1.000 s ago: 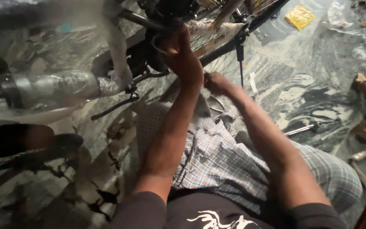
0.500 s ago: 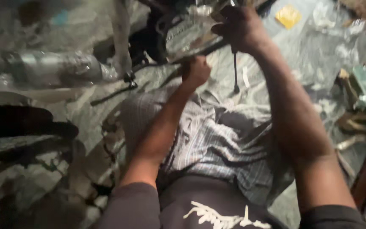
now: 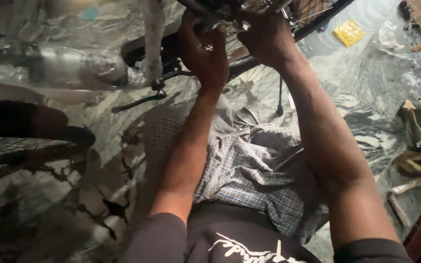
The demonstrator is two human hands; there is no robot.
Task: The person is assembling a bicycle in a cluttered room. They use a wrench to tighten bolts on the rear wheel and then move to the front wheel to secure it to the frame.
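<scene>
Both arms up at top of frame. Left hand [image 3: 204,48] w/ fingers [image 3: 215,36] curled on bike wheel [image 3: 249,14] parts, grip closed; exact part hidden, blurred. Right hand [image 3: 265,34] just beside, touching same spot, fingers bent over it, hold unclear. Black rim strut [image 3: 317,22] running up-right past right fingers. Plastic-wrapped frame tube [image 3: 74,65] well left of left fingers; black pedal crank [image 3: 140,100] below-left. Kickstand rod [image 3: 280,95] under right fingers, down to marble floor [image 3: 356,78]. Yellow packet [image 3: 349,32] right of right fingers, apart. Checked cloth [image 3: 249,170] over lap, below both. Dark tyre [image 3: 30,126] far left. Cardboard scraps [image 3: 415,160] far right.
</scene>
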